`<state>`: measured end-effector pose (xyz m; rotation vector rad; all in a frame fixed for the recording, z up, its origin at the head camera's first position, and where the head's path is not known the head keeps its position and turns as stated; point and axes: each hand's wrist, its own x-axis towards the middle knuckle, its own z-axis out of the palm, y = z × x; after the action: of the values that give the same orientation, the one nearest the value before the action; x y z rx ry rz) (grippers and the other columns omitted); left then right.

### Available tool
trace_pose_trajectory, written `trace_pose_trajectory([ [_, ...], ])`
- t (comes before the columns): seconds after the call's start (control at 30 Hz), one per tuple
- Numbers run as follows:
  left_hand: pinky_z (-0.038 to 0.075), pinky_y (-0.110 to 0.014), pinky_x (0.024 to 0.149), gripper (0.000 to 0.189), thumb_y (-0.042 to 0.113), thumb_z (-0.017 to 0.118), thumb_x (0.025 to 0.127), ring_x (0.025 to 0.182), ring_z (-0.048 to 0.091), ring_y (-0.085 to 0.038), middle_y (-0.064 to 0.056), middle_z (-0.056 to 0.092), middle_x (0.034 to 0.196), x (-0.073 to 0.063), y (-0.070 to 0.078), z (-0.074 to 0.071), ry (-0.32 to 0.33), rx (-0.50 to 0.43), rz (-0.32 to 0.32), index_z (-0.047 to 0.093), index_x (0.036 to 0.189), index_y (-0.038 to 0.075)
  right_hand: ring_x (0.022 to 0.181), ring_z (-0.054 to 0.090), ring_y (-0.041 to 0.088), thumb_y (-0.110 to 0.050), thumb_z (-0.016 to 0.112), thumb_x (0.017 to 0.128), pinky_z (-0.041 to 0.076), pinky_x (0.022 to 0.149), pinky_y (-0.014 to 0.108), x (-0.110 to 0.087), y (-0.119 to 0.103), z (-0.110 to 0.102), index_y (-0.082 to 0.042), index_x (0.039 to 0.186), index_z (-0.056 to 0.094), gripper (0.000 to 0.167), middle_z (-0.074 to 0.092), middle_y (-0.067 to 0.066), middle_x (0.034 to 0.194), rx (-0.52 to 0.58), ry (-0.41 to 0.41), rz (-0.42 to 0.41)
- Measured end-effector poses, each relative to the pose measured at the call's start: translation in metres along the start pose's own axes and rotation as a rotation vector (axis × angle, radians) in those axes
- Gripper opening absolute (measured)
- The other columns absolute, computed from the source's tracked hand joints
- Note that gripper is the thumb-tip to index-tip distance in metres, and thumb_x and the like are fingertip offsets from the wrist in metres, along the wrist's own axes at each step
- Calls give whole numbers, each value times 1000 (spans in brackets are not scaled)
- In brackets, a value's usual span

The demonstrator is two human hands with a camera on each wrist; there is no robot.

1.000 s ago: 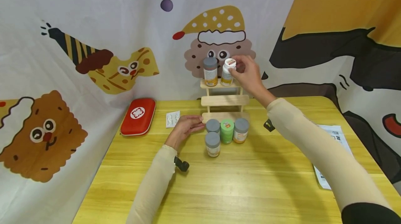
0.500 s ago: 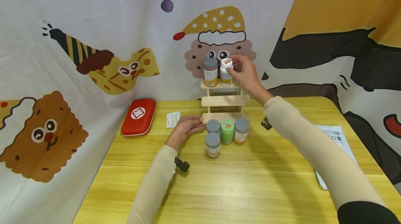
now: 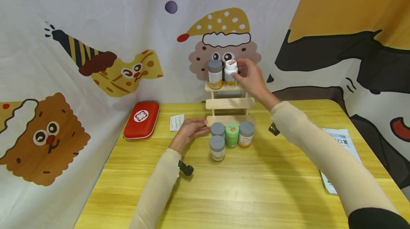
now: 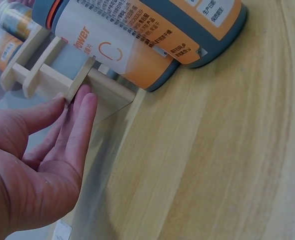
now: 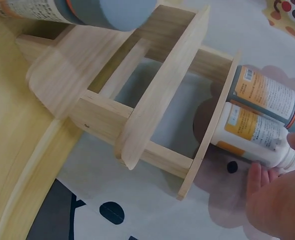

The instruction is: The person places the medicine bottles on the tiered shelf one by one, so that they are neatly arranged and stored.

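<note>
On the top tier of a small three-tier wooden display stand (image 3: pixel 230 103), my right hand (image 3: pixel 253 76) holds a white pill bottle (image 3: pixel 231 76) by its right side between thumb and fingers. The bottle stands upright, close beside a grey-lidded supplement bottle (image 3: pixel 215 75). In the right wrist view, the thumb and fingertips are at the white bottle's (image 5: pixel 255 134) upper part. My left hand (image 3: pixel 190 131) pinches the left end of the lowest tier, thumb on one side and fingers on the other, as the left wrist view shows at the stand's edge (image 4: pixel 79 80).
In front of the stand are a green bottle (image 3: pixel 232 134) and grey-lidded bottles, one (image 3: pixel 246 134) to its right and two to its left, the nearer (image 3: pixel 217 147) standing forward. A red zip case (image 3: pixel 141 119) and a blister pack (image 3: pixel 177 122) lie left, a white packet (image 3: pixel 344 141) right.
The white bottle has shifted a little left on the top tier, closer to the grey-lidded bottle, and stands straighter. My right hand followed it; the left hand stayed put.
</note>
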<state>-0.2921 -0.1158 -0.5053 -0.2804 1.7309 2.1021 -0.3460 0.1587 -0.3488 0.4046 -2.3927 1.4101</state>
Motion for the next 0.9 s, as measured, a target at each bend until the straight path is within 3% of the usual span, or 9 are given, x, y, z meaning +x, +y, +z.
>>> trace_pose_trajectory([
  [0.3, 69, -35, 92, 34, 1, 69, 101, 87, 78, -18, -8, 77, 96, 0, 0, 0, -7, -8, -2, 66, 133, -10, 135, 55, 36, -16, 79, 96, 54, 116, 52, -31, -5, -2, 1, 147, 50, 61, 55, 19, 147, 27, 50, -56],
  [0.5, 69, -35, 92, 33, 0, 70, 100, 86, 78, -18, -8, 77, 94, -2, 0, -1, -5, -13, 8, 66, 132, -11, 136, 56, 33, -13, 81, 94, 56, 113, 51, -54, -12, 2, 1, 146, 51, 62, 56, 19, 148, 44, 50, -64],
  [0.9, 69, -36, 94, 32, 0, 69, 101, 86, 78, -18, -8, 77, 96, 0, 0, -1, -9, -7, 2, 67, 131, -9, 135, 57, 31, -20, 81, 97, 56, 111, 52, -109, -20, 16, -7, 148, 51, 61, 59, 13, 145, 121, -112, -66],
])
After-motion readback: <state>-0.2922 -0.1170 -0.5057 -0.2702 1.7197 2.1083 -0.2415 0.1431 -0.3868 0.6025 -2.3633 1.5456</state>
